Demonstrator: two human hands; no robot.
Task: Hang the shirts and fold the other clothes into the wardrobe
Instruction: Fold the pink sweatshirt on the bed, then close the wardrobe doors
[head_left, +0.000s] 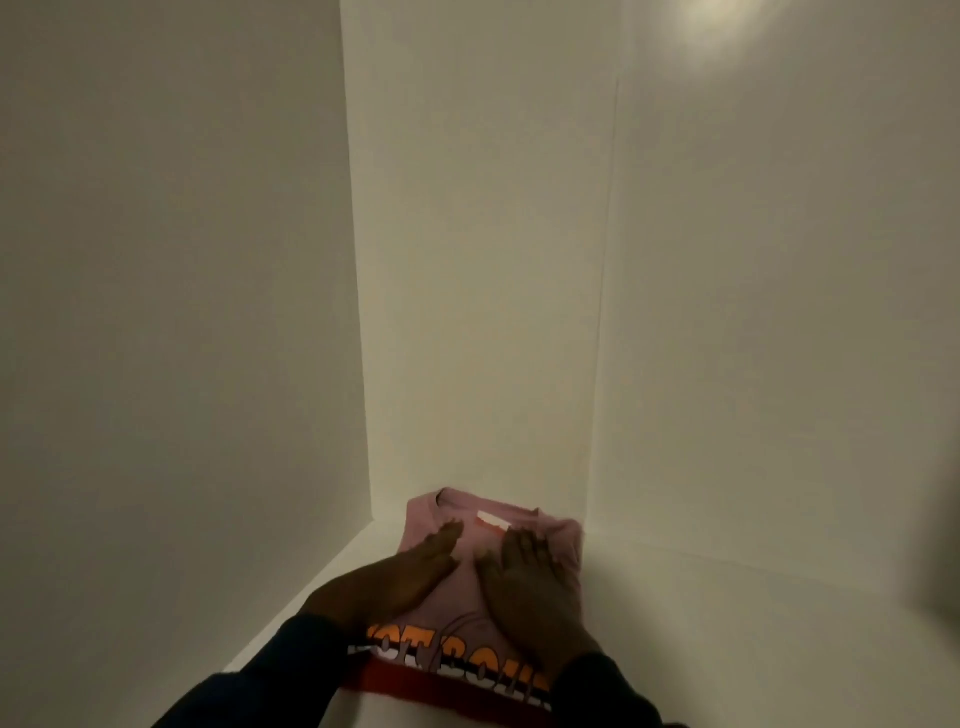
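Hands: left hand (402, 577) and right hand (524, 577) press flat, fingers straight, gripping nothing, on pink folded shirt (467, 525).
Edges: shirt near wardrobe (208, 260) back corner, lower centre.
Room: bare shelf (727, 623) lower right.

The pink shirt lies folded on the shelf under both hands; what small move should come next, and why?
Probably lift both hands away. The left hand and right hand lie flat, fingers straight, on the pink shirt, which is folded, looks smooth, and sits near the back corner of the shelf, so little seems left to press.
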